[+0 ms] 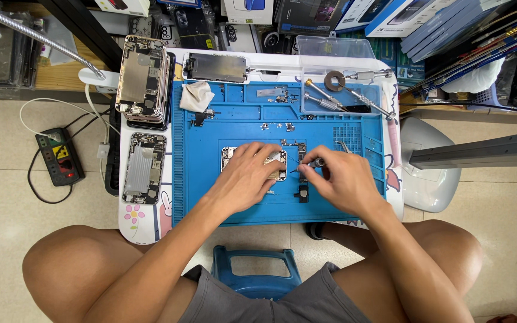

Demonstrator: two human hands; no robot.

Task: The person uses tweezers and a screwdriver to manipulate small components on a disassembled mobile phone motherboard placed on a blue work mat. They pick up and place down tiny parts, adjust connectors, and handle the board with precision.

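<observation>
Far to the left of the hands, a black power strip (pixel 60 157) lies on the floor with its cable looped beside it. Nearer, on the white counter (pixel 145 224), a stack of opened phone shells (pixel 143 81) sits up and to the left of the left hand's fingers, and a single opened phone shell (pixel 143 167) lies just left of the blue work mat (pixel 210 197). A crumpled white cloth (pixel 196 96) rests at the mat's upper left corner, with a metal phone plate (pixel 217 67) just beyond it.

The left hand (pixel 248 176) lies flat on the mat, its fingers (pixel 264 154) spread and pressed down on the phone body (pixel 277 166), which sits under and just past the fingertips, mostly covered by the hand. Directly right of it, the right hand (pixel 337 182) has its fingers (pixel 309 170) pinched closed around a small screwdriver (pixel 311 163), the tip pointing left at the phone's right edge. A small black part (pixel 303 192) lies on the mat between the two hands, just below the screwdriver tip, and tweezers (pixel 345 146) lie just above the right hand.

Further up and right, a clear plastic tray (pixel 340 48) holds spare screwdrivers (pixel 330 101) and a roll of tape (pixel 334 80). Nothing lies between the fingers and the phone
</observation>
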